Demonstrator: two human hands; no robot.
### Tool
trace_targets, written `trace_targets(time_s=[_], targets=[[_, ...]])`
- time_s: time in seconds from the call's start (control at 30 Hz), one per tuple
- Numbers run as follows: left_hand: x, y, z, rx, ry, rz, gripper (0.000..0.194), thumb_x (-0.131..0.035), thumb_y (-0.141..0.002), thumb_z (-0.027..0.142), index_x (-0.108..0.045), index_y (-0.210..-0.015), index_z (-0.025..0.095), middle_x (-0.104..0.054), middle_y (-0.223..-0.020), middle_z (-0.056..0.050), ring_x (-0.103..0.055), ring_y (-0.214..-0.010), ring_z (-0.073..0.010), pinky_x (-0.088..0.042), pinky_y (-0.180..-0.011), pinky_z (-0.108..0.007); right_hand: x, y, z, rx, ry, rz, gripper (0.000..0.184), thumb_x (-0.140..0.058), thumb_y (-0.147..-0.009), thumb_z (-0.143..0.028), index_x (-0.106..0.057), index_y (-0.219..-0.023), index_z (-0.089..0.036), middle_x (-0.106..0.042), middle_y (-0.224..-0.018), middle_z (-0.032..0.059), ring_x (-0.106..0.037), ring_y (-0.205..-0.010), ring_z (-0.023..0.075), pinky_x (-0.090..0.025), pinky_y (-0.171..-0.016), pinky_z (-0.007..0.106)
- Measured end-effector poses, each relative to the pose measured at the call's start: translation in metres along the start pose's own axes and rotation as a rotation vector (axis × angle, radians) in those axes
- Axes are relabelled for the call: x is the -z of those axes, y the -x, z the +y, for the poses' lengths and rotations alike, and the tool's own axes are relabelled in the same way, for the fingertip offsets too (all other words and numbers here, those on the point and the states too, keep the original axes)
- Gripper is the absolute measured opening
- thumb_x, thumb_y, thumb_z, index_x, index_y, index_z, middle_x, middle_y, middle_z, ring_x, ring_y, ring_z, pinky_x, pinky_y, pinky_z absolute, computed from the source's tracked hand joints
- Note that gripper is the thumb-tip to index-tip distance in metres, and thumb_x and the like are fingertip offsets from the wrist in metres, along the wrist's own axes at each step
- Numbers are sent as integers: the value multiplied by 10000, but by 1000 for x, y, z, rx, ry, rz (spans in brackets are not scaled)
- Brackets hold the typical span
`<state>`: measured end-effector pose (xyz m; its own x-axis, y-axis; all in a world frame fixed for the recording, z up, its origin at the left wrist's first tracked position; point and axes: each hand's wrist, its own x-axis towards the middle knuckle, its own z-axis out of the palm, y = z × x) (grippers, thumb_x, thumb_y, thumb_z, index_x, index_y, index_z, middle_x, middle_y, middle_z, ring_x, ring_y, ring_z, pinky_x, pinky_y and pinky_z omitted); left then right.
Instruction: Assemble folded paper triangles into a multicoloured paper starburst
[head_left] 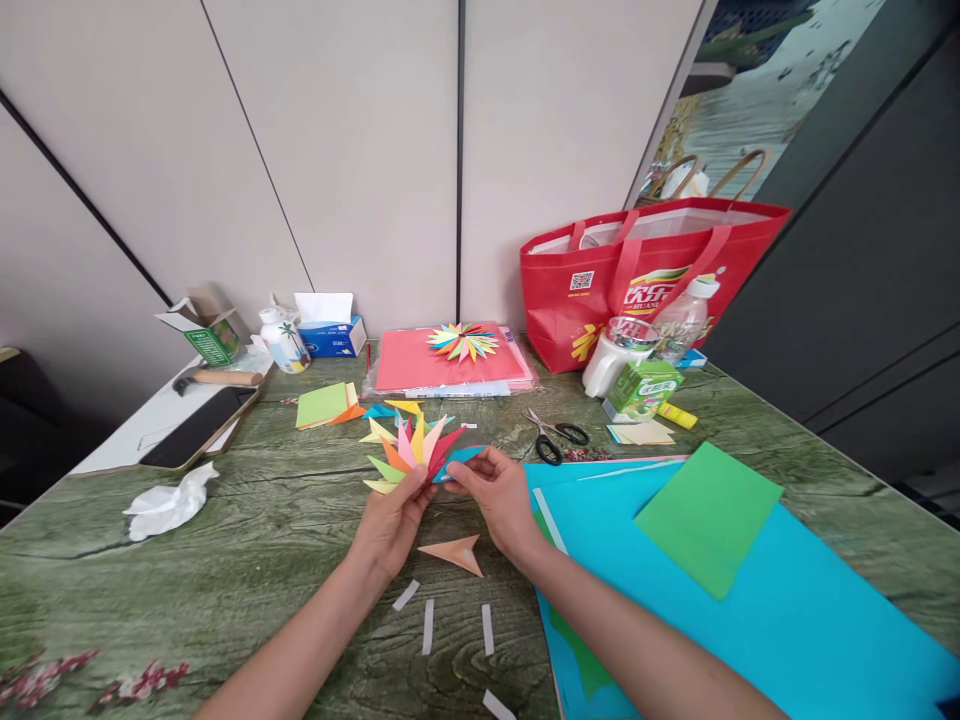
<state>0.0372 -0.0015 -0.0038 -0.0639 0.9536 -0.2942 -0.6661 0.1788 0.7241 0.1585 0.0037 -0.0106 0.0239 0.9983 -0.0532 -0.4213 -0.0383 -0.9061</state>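
My left hand (397, 525) is closed on a fan of folded paper pieces (409, 445) in yellow, green, orange, pink and red. Pinched in my right hand (499, 500) is a blue folded paper piece (459, 462), whose inner end meets the red side of the fan. How the two join is hidden by my fingers. Just below my hands an orange folded paper piece (454, 553) lies on the table. Several white strips (428, 627) are spread nearer to me. Behind the fan lie more folded pieces (379, 411) in blue and orange.
Black-handled scissors (555, 437) lie beyond my right hand. A finished-looking paper star (463, 343) rests on a red paper pack (405, 362). Blue sheets (675, 590) with a green square (709, 520) cover the right side. A red bag (570, 300), phone (199, 428) and crumpled tissue (171, 503) stand or lie around.
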Motion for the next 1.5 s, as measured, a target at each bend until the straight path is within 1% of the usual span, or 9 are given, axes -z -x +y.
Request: trace_targets(time_s=[0.1, 0.23, 0.47, 0.67, 0.9, 1.13, 1.3, 1.4, 1.5], targets=[[1, 0, -1, -2, -7, -20, 276, -674, -634, 63, -646, -891, 158, -690, -879, -37, -627, -717, -138, -513, -640, -233, 0, 0, 0, 14, 20, 8, 273, -722, -569, -349, -551, -680, -168, -640, -656, -5, -610, -611, 143, -548, -623, 304], [1, 0, -2, 16, -4, -8, 258, -678, -635, 71, -652, -876, 161, -692, -845, -35, -617, -691, -134, -512, -621, -230, 0, 0, -1, 21, 60, 16, 275, -718, -576, -350, -526, -656, -171, -635, -642, -8, -597, -563, 130, -539, -568, 275], [1, 1, -2, 49, -7, -9, 227, -691, -626, 85, -658, -842, 144, -691, -798, -38, -603, -643, -121, -498, -589, -211, 1, -1, 1, 34, 57, 5, 268, -713, -589, -337, -509, -646, -174, -618, -611, -24, -603, -573, 132, -540, -608, 290], [0, 1, -1, 41, -12, 16, 220, -700, -608, 77, -658, -815, 139, -688, -759, -28, -593, -604, -108, -479, -545, -193, -1, 0, 1, 57, 23, 1, 252, -698, -613, -324, -520, -722, -183, -613, -636, -31, -606, -593, 133, -538, -632, 303], [-3, 4, 2, 7, -23, 28, 286, -709, -602, 85, -647, -873, 151, -685, -776, -22, -594, -615, -109, -478, -552, -196, -2, 2, -3, 71, 93, -10, 310, -754, -530, -257, -538, -732, -164, -633, -690, 0, -603, -667, 139, -498, -650, 257], [-3, 5, 0, 8, -42, 40, 282, -725, -578, 97, -649, -847, 137, -678, -753, -34, -585, -616, -109, -486, -572, -205, 0, 1, 2, 49, 46, -8, 276, -745, -543, -261, -542, -704, -166, -626, -641, -11, -598, -602, 137, -514, -604, 277], [-3, 6, 0, 9, -77, 48, 267, -732, -565, 116, -645, -817, 115, -666, -691, -24, -567, -557, -95, -473, -531, -197, 0, 1, 2, 46, 47, -13, 281, -743, -547, -265, -547, -724, -167, -631, -650, -9, -603, -608, 144, -524, -603, 288], [-4, 6, 0, -18, -78, 57, 310, -736, -559, 119, -639, -853, 126, -668, -727, -18, -568, -566, -95, -463, -514, -196, -2, 2, 1, 61, 69, -6, 286, -752, -537, -248, -549, -719, -163, -636, -660, -3, -604, -625, 143, -517, -622, 284], [-3, 6, 1, -46, -79, 50, 348, -739, -555, 123, -633, -886, 143, -672, -778, -19, -572, -583, -101, -451, -499, -197, -3, 4, -1, 28, 21, -48, 304, -743, -556, -257, -548, -771, -165, -645, -725, 10, -613, -683, 154, -519, -664, 303]])
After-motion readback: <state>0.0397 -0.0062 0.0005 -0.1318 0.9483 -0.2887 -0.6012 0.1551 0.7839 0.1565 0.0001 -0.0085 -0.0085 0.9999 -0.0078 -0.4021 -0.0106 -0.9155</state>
